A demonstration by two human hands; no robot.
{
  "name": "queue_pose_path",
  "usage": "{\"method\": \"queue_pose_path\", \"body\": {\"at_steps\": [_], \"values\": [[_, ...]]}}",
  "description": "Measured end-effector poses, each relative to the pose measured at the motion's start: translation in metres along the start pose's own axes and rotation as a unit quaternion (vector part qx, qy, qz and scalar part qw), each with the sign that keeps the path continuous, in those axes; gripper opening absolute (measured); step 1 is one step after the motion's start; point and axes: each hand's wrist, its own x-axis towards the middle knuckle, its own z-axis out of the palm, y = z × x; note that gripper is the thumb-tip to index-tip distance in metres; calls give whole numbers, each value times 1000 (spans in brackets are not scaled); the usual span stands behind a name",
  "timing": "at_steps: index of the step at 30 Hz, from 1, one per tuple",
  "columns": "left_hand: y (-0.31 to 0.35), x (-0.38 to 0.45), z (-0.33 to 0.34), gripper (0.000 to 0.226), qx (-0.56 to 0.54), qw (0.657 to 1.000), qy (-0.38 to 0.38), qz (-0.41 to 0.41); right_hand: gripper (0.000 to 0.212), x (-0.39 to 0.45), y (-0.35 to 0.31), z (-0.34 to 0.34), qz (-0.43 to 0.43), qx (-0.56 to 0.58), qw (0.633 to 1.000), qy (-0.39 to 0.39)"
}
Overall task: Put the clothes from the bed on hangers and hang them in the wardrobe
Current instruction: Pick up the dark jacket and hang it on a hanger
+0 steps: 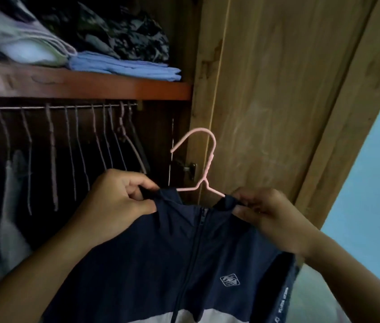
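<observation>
Navy zip-front jacket (184, 259) with a white lower band hangs on a pink wire hanger (204, 164), left hand (114, 203) and right hand (268, 215) each pinching a shoulder, before the wardrobe rail (56, 107) of bare hangers (72, 150).

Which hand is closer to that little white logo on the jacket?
Right. The right hand pinches the collar up and right of the logo; the left hand grips the jacket farther across the zip.

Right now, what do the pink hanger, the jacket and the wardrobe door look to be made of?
Hanger: thin bent wire, seemingly pink-coated, matte. Jacket: smooth navy synthetic-looking fabric, fine creases, front zip. Door: light wood or wood-grain veneer; cannot tell which.
</observation>
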Motion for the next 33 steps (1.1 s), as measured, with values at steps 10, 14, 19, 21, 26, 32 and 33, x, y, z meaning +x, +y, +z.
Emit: {"method": "queue_pose_path", "body": {"at_steps": [10, 14, 19, 21, 26, 32, 33], "values": [[-26, -35, -87, 38, 42, 992, 89, -79, 5, 92, -33, 66, -77, 141, 983, -92], [-28, -59, -104, 40, 77, 979, 141, -125, 11, 117, -51, 90, -102, 235, 952, -166], [-29, -90, -124, 35, 119, 948, 208, -210, 11, 139, -79, 119, -156, 257, 922, -245], [-31, -102, -131, 35, 131, 937, 219, -238, 13, 143, -93, 133, -182, 244, 913, -271], [-47, -126, -149, 45, 136, 911, 259, -290, 15, 143, -133, 179, -200, 252, 880, -348], [-75, -153, -165, 52, 161, 867, 355, -311, 15, 146, -191, 238, -117, 326, 851, -394], [-79, -156, -167, 48, 167, 856, 372, -318, 16, 147, -199, 248, -96, 341, 850, -391]]}}
